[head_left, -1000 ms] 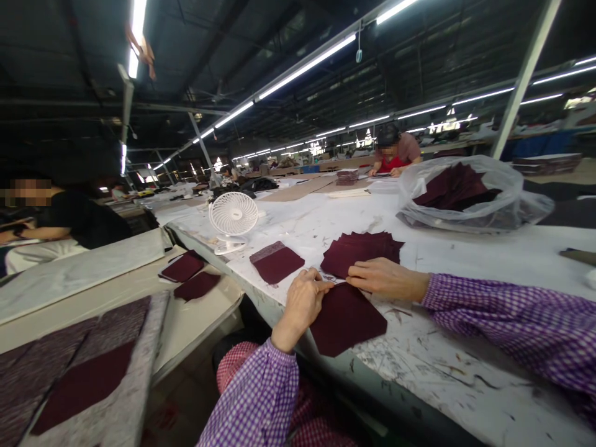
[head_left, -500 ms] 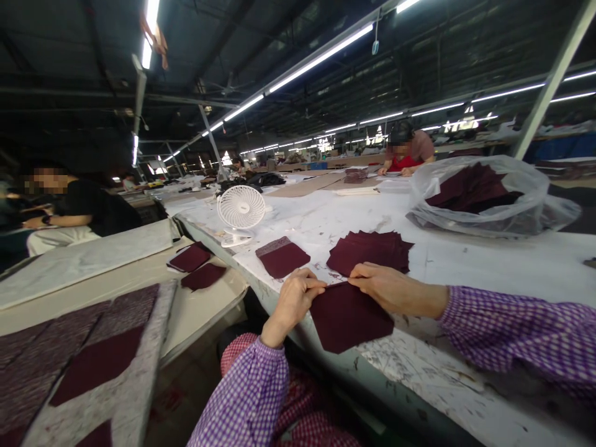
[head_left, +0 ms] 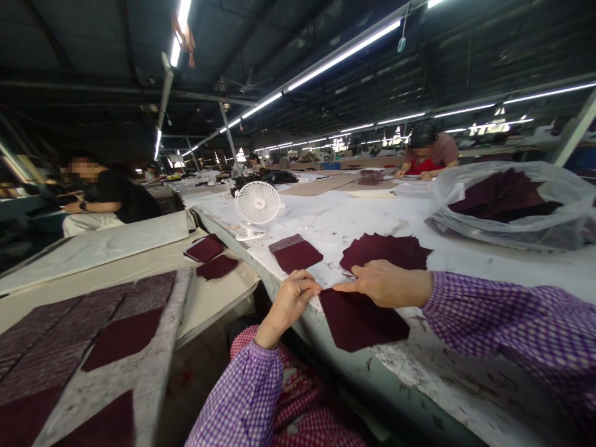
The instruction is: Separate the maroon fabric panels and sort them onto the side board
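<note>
A dark maroon fabric piece (head_left: 365, 320) lies at the near edge of the white table, its lower corner reaching over the edge. My left hand (head_left: 293, 297) pinches its upper left corner between thumb and fingertips. Along the top edge of the piece rests my right hand (head_left: 379, 283), index finger stretched out toward the left fingertips and the other fingers curled. Just behind the right hand is a fanned stack of maroon pieces (head_left: 386, 249). Left of that stack sits a smaller maroon piece with a speckled band (head_left: 296, 253).
A white fan (head_left: 257, 203) stands farther back. At the right is a clear plastic bag (head_left: 512, 233) of maroon pieces. A lower table (head_left: 218, 304) at left carries more pieces and a speckled board. One person sits at left; another leans over the far table.
My right hand has slid left along the top edge, its index finger now extended close to my left fingertips. The whole view has shifted, moving the background rightward.
</note>
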Demonstrator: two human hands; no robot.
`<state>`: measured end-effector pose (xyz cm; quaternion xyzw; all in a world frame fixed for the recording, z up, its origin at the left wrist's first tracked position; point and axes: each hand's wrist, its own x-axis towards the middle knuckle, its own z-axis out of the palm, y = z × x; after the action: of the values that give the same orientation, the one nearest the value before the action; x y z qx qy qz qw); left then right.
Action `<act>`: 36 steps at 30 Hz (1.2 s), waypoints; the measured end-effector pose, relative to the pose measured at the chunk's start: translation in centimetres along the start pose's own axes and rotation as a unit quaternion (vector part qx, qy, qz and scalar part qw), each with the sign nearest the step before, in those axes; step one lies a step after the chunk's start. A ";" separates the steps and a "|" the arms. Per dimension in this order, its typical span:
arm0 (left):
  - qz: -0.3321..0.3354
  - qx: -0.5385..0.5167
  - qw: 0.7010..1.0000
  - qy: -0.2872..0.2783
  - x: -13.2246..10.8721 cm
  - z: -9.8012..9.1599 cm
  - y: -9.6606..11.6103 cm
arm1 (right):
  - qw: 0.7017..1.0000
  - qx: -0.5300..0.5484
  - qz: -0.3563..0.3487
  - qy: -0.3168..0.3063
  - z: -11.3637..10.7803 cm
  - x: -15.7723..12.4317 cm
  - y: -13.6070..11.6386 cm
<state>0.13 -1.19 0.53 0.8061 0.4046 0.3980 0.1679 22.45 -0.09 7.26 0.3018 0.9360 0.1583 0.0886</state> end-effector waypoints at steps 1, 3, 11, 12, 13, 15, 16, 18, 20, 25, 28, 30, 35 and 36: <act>-0.001 0.000 1.000 -0.003 -0.1 -0.1 0.0 | 1.000 -0.010 -0.003 -0.004 -0.2 0.4 -0.3; 0.001 -0.007 1.000 -0.006 -0.2 -0.3 -0.2 | 0.999 -0.032 -0.009 -0.019 -0.6 1.2 -0.9; -0.055 -0.038 0.994 0.083 0.2 -1.0 -1.2 | 0.997 0.071 0.034 0.001 0.0 1.1 0.9; -0.060 -0.010 0.994 0.093 0.5 -1.2 -1.3 | 0.992 0.121 0.046 -0.001 0.2 1.0 1.5; -0.064 0.026 0.993 0.094 0.9 -1.3 -1.4 | 0.983 0.175 0.054 -0.009 0.4 1.0 2.0; -0.065 0.109 0.989 0.073 1.8 -1.5 -1.7 | 0.959 0.275 0.052 -0.033 0.8 1.1 2.7; -0.063 0.149 0.985 0.056 2.3 -1.5 -1.9 | 0.949 0.311 0.040 -0.038 0.9 1.2 2.9; -0.063 0.209 0.976 0.025 3.3 -1.3 -2.4 | 0.935 0.352 0.014 -0.030 0.9 1.4 3.2; -0.064 0.248 0.967 0.007 4.0 -1.0 -2.8 | 0.933 0.359 0.008 -0.004 0.7 1.4 4.1; -0.069 0.300 0.951 -0.009 5.0 -0.2 -2.6 | 0.925 0.341 0.153 0.066 1.3 -0.1 9.4; -0.111 0.256 0.960 0.026 5.4 0.2 -2.5 | 0.929 0.240 0.274 0.070 3.0 -1.2 12.2; -0.142 0.220 0.963 0.056 5.8 0.3 -2.8 | 0.925 0.170 0.330 0.078 4.1 -1.5 12.9; -0.220 0.132 0.959 0.117 6.2 -0.6 -4.7 | 0.946 0.115 0.266 0.147 3.5 0.1 10.8; -0.233 0.107 0.959 0.121 6.2 -0.9 -5.2 | 0.952 0.128 0.228 0.158 2.9 1.0 10.1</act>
<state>-1.08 6.84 1.18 0.6487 0.6385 0.3966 0.1192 27.83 8.91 7.96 0.4868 0.8568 0.0988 -0.1384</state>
